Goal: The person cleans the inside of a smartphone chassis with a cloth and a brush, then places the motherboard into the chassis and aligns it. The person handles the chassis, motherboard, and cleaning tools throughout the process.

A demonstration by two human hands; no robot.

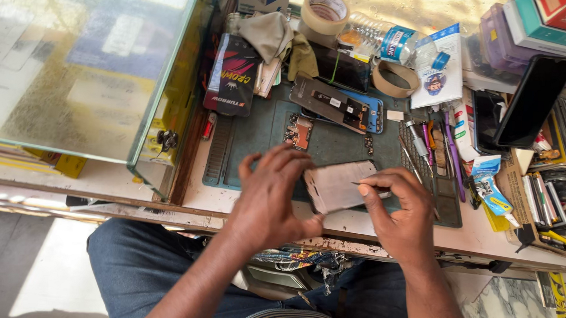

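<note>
A glass display case fills the space up and to the left of my left hand, its corner close above my wrist. Beyond both hands lies the teal work mat, and on it, straight ahead of my fingers, an opened phone body with its insides showing, and a small circuit board nearer to me. Farther off sit a roll of tape and a clear plastic bottle on its side. Up and to the right of my right hand a dark phone leans upright; a row of screwdrivers and tweezers lies just past that hand's knuckles.

Between my hands, at the mat's near edge, is the grey phone panel. My left hand clamps its near left corner between thumb and fingers; my right hand rests on its right edge and pinches a thin metal tool whose tip lies on the panel's face.

By my judgement the job is partway: the phone is already apart, the panel is off and being worked, and nothing here looks put back together. Whether the tool is scraping or prying, I cannot tell.
</note>
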